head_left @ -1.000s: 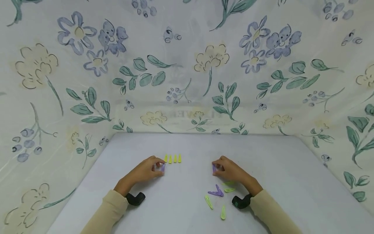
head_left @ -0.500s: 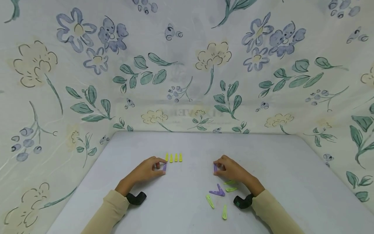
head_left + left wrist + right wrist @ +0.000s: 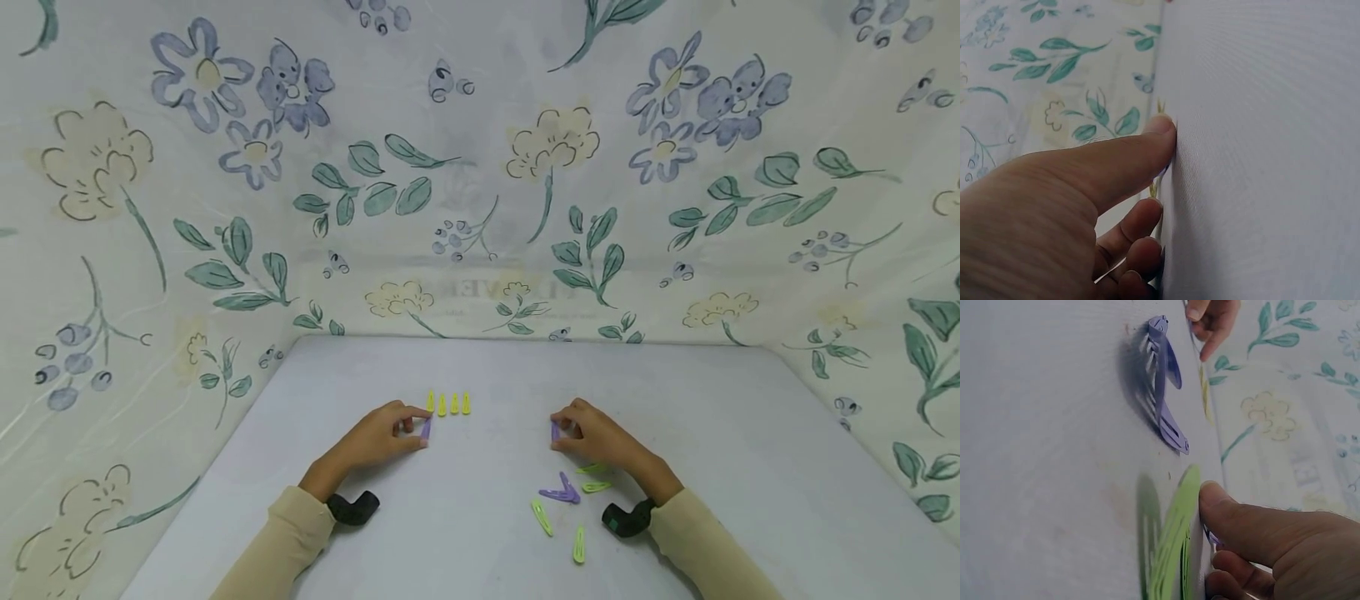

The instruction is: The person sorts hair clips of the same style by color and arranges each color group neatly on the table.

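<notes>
On the white table, my left hand [image 3: 378, 437] pinches a purple hair clip [image 3: 426, 430] between thumb and fingertips. It is just in front of the left end of a row of yellow hair clips [image 3: 454, 404]. My right hand [image 3: 597, 437] pinches another purple hair clip [image 3: 556, 432], well to the right of that row. Nearer the front lie overlapping purple clips [image 3: 561, 490] and several light green clips [image 3: 579, 545]. In the right wrist view a green clip [image 3: 1175, 550] lies close to the thumb. The left wrist view mostly hides the held clip behind the thumb [image 3: 1129, 162].
A floral sheet [image 3: 480, 208] rises behind the white table [image 3: 480, 517] and along its sides. A black wrist device [image 3: 354, 508] sits under the left wrist, and another black device [image 3: 628, 518] under the right.
The head view has shifted slightly. Both hands keep their pinch on the purple hair clips and hardly move; the other clips lie as before.
</notes>
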